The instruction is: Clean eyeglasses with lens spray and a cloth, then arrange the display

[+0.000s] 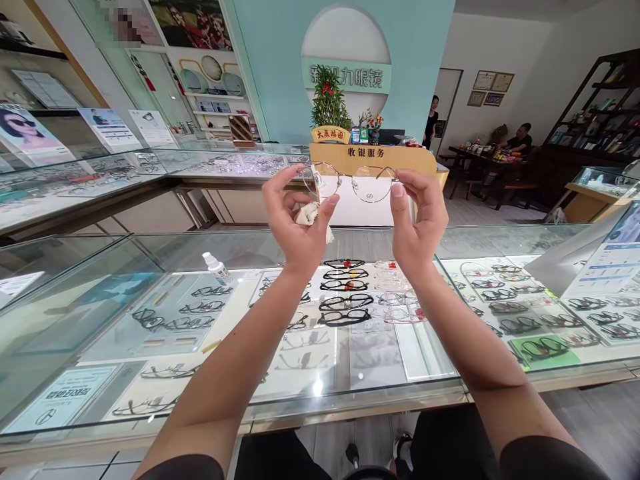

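Note:
A pair of thin-rimmed eyeglasses is held up between my hands, above the glass display counter. My left hand is closed on the left side of the frame and also has a crumpled white cloth tucked in its fingers. With thumb and fingers, my right hand pinches the right side of the frame near the hinge. Small printed marks show on the right lens. Beneath my hands, several dark eyeglass frames sit in a column on the counter.
A white spray bottle stands on the glass counter to the left. More frames fill the display at right, near a tilted sign. Beyond are a cashier desk with a plant and two people in the back.

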`<state>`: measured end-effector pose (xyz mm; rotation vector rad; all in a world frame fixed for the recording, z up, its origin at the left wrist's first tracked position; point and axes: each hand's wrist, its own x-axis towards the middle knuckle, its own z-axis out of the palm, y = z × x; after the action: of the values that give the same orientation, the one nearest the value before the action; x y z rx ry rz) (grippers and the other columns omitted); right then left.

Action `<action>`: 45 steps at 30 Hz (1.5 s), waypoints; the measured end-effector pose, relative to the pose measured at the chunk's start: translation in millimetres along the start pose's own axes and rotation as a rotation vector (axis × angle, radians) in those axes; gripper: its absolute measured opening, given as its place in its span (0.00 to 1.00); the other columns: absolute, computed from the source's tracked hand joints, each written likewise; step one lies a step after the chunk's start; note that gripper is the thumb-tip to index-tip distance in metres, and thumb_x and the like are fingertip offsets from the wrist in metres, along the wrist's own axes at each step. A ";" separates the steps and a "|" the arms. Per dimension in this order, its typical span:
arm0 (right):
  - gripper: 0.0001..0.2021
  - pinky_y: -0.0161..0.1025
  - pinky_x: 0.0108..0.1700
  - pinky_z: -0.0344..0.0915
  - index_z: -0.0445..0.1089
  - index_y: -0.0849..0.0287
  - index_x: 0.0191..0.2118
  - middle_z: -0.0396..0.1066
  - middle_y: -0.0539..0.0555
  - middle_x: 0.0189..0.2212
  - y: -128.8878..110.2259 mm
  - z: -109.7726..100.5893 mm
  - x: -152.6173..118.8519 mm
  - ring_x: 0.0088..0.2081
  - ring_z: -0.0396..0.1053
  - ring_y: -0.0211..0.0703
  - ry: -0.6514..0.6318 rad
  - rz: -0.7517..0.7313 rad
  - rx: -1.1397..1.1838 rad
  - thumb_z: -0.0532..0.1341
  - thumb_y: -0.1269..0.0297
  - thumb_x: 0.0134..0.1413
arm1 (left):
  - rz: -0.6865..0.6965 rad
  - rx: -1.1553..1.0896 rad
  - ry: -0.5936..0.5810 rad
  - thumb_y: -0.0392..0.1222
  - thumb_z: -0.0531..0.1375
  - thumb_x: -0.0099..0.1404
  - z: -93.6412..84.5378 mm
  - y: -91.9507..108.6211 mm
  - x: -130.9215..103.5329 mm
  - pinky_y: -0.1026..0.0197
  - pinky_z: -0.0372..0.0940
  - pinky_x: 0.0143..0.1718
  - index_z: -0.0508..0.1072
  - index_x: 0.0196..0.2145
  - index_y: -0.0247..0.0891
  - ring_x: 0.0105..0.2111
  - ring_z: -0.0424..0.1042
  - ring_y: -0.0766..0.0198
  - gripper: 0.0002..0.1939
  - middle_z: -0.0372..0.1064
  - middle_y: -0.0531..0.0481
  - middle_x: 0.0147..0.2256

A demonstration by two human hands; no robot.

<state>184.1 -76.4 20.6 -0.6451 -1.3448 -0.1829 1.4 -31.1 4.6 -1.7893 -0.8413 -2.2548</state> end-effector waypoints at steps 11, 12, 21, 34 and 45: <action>0.10 0.53 0.62 0.78 0.75 0.47 0.49 0.80 0.54 0.48 -3.3 -2.4 5.6 0.55 0.81 0.48 -0.032 0.184 0.333 0.65 0.49 0.74 | -0.016 -0.137 -0.070 0.67 0.71 0.69 2.5 -13.4 -0.5 0.51 0.75 0.46 0.68 0.64 0.54 0.49 0.78 0.54 0.34 0.74 0.44 0.63; 0.10 0.53 0.62 0.78 0.75 0.47 0.48 0.80 0.54 0.48 -5.5 -2.7 6.0 0.54 0.82 0.48 -0.038 0.195 0.355 0.65 0.48 0.74 | -0.025 -0.157 -0.085 0.67 0.72 0.68 2.5 -15.4 -0.6 0.51 0.76 0.47 0.68 0.64 0.54 0.52 0.78 0.53 0.34 0.74 0.44 0.63; 0.12 0.52 0.59 0.80 0.75 0.47 0.44 0.83 0.52 0.45 -15.4 -2.1 6.7 0.51 0.84 0.48 -0.078 0.352 0.503 0.68 0.45 0.69 | -0.128 -0.295 -0.192 0.66 0.73 0.67 4.8 -19.4 -2.4 0.52 0.79 0.49 0.69 0.64 0.52 0.57 0.80 0.51 0.35 0.77 0.43 0.62; 0.01 0.58 0.62 0.72 0.80 0.49 0.41 0.83 0.52 0.46 -9.5 -36.5 32.4 0.52 0.79 0.53 -0.412 0.036 -0.018 0.69 0.61 0.66 | 0.125 0.011 -0.359 0.67 0.73 0.65 -14.2 0.7 13.9 0.49 0.75 0.37 0.73 0.62 0.52 0.33 0.77 0.62 0.34 0.76 0.45 0.67; 0.03 0.56 0.61 0.73 0.83 0.50 0.37 0.85 0.52 0.46 -1.1 -42.4 38.5 0.51 0.80 0.50 -0.578 0.144 0.108 0.72 0.61 0.66 | 0.101 0.013 -0.466 0.67 0.74 0.65 -22.2 21.3 17.6 0.53 0.78 0.43 0.72 0.62 0.48 0.39 0.83 0.57 0.36 0.82 0.43 0.59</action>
<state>228.6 -90.6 53.7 -0.7302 -1.8380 0.2096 -13.1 -56.0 25.1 -2.3355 -0.8032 -1.7888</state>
